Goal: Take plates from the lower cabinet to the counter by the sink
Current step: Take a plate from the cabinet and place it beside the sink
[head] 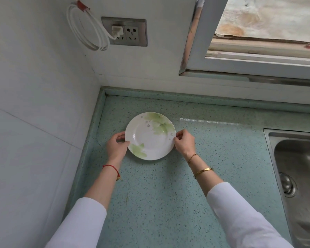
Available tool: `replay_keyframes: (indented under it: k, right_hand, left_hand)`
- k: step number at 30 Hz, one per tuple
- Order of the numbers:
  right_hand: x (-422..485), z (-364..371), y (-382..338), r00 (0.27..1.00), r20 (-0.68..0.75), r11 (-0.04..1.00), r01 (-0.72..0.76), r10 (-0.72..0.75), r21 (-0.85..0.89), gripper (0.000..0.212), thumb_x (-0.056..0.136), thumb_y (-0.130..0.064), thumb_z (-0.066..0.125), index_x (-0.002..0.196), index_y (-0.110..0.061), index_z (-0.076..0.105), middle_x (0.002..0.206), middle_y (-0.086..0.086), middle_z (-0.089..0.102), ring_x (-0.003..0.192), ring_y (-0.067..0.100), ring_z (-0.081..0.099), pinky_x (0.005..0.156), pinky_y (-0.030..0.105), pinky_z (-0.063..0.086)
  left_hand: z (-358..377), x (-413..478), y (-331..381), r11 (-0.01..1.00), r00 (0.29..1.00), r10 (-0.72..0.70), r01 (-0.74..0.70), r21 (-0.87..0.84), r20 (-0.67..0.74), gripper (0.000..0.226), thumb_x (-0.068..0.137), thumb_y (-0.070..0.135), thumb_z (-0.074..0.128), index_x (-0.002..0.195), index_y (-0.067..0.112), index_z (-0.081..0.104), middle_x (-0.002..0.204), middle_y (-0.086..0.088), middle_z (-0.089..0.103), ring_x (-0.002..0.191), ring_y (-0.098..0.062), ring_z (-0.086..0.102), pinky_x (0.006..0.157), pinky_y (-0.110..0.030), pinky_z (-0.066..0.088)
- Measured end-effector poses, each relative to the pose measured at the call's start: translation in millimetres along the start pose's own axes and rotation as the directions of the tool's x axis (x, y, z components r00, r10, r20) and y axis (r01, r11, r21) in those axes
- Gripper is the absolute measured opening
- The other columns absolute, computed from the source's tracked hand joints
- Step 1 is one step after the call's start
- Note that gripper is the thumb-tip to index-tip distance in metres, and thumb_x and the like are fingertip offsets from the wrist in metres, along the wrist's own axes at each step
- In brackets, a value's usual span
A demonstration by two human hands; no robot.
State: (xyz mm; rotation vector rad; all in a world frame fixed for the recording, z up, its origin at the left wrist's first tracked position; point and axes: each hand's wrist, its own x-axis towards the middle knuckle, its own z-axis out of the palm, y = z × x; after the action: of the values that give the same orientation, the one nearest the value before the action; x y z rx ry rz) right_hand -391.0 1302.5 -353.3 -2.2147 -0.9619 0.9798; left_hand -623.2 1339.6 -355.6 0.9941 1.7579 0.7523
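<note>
White porcelain with green leaf print, one plate (149,136) lies on the speckled green desk (168,203) near its back left corner, between the tiled side wall (34,104) and the steel sink (297,172). The left hand (116,145) has its grip closed on the plate's left rim, thumb on top and fingers curled under the edge, and the right hand (184,140) pinches the right rim in the same way; whether the plate rests with its full weight on the desk or hangs a hair above it is hard to tell from this angle, though it looks set down or all but. So the carry of this plate seems about finished: it is at the counter by the sink, and what remains for it is only to let go. No other plate shows on the desk, so this reads as the first one placed, and since the task speaks of plates, more trips to the lower cabinet are likely left; the cabinet itself is out of view. Around the spot, a wall socket (124,32) with a plug and a looped white cable (86,31) sits high on the back wall, well apart from the plate, and a window frame (195,51) runs to the right above the desk. Nothing stands in the way: the desk around the plate carries no other things, with room beside it toward the sink for further plates or for stacking on this one.
</note>
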Motion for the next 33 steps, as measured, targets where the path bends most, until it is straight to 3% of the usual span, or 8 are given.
replay_keyframes:
  k: [7, 10, 12, 18, 20, 23, 25, 33]
  right_hand:
    - [-5.8, -2.6, -2.3, 1.0, 0.0, 1.0, -0.027, 0.027, 0.008, 0.019, 0.086, -0.005, 0.052, 0.103, -0.006, 0.061, 0.1, 0.012, 0.068, 0.094, 0.03, 0.065, 0.085, 0.047, 0.057]
    - [-14.3, -7.3, -1.4, 0.999, -0.015, 0.998, -0.045, 0.046, 0.037, 0.023, 0.087, -0.008, 0.053, 0.107, -0.006, 0.063, 0.1, 0.013, 0.069, 0.094, 0.029, 0.066, 0.083, 0.041, 0.057]
    - [-23.4, -13.3, -0.3, 0.999, -0.028, 0.998, -0.045, 0.046, 0.053, 0.025, 0.089, -0.012, 0.052, 0.111, -0.007, 0.063, 0.099, 0.012, 0.069, 0.091, 0.029, 0.067, 0.081, 0.04, 0.058]
    - [-65.2, -33.5, -1.7, 0.999, -0.046, 0.985, 0.004, 0.004, 0.17, 0.025, 0.092, -0.015, 0.054, 0.113, -0.01, 0.066, 0.1, 0.012, 0.071, 0.092, 0.027, 0.068, 0.085, 0.047, 0.058]
    - [-82.7, -41.4, -3.7, 0.998, -0.056, 0.972, 0.034, -0.021, 0.234, 0.024, 0.092, -0.015, 0.055, 0.113, -0.008, 0.066, 0.098, 0.011, 0.071, 0.087, 0.024, 0.068, 0.082, 0.043, 0.06]
    - [-111.8, -53.1, -10.0, 0.996, -0.058, 0.944, 0.08, -0.064, 0.32, 0.023, 0.094, -0.015, 0.057, 0.114, -0.007, 0.065, 0.094, 0.008, 0.071, 0.079, 0.018, 0.066, 0.069, 0.032, 0.06]
    - [-133.4, -59.9, -14.1, 0.993, -0.047, 0.926, 0.118, -0.108, 0.359, 0.022, 0.094, -0.016, 0.057, 0.113, -0.009, 0.064, 0.096, 0.009, 0.071, 0.081, 0.018, 0.067, 0.066, 0.026, 0.058]
    - [-218.8, -88.5, -14.9, 0.948, 0.057, 0.842, 0.249, -0.312, 0.48, 0.023, 0.094, -0.016, 0.059, 0.115, -0.013, 0.065, 0.1, 0.008, 0.072, 0.089, 0.02, 0.069, 0.069, 0.026, 0.059]
  left_hand:
    - [-3.3, -3.1, 2.0, 1.0, 0.998, -0.027, 0.027, 0.009, 0.058, 0.047, 0.084, -0.005, 0.063, 0.129, 0.011, 0.064, 0.119, -0.006, 0.068, 0.112, -0.025, 0.065, 0.1, -0.047, 0.054]
    - [-8.3, -11.7, 6.8, 0.999, 0.996, -0.026, 0.024, 0.027, 0.08, 0.052, 0.087, 0.001, 0.062, 0.138, 0.01, 0.056, 0.134, -0.006, 0.063, 0.117, -0.02, 0.06, 0.105, -0.036, 0.048]
    - [-14.0, -22.4, 9.7, 0.999, 0.999, -0.008, 0.007, 0.038, 0.037, 0.053, 0.088, 0.008, 0.064, 0.14, 0.013, 0.054, 0.138, -0.003, 0.06, 0.112, -0.011, 0.056, 0.096, -0.027, 0.043]
    - [-37.7, -73.8, 12.2, 0.995, 0.997, 0.08, -0.08, -0.057, -0.012, 0.044, 0.092, 0.011, 0.06, 0.136, 0.02, 0.056, 0.134, 0.003, 0.061, 0.105, -0.005, 0.057, 0.084, -0.019, 0.041]
    - [-44.8, -95.5, 14.7, 0.989, 0.994, 0.112, -0.113, -0.101, -0.012, 0.042, 0.093, 0.011, 0.06, 0.135, 0.019, 0.057, 0.132, 0.003, 0.062, 0.107, -0.006, 0.059, 0.089, -0.021, 0.046]
    - [-55.7, -126.5, 17.5, 0.977, 0.991, 0.132, -0.133, -0.166, -0.018, 0.039, 0.093, 0.01, 0.061, 0.13, 0.02, 0.058, 0.128, 0.004, 0.063, 0.111, -0.008, 0.06, 0.106, -0.038, 0.049]
    - [-65.2, -147.9, 20.7, 0.964, 0.99, 0.138, -0.142, -0.223, -0.035, 0.036, 0.093, 0.007, 0.061, 0.126, 0.021, 0.06, 0.124, 0.004, 0.064, 0.11, -0.007, 0.061, 0.107, -0.043, 0.048]
    - [-94.0, -253.2, 20.0, 0.898, 0.974, 0.206, -0.226, -0.377, -0.093, 0.032, 0.092, 0.009, 0.064, 0.119, 0.026, 0.066, 0.121, 0.005, 0.07, 0.118, -0.018, 0.065, 0.101, -0.036, 0.053]
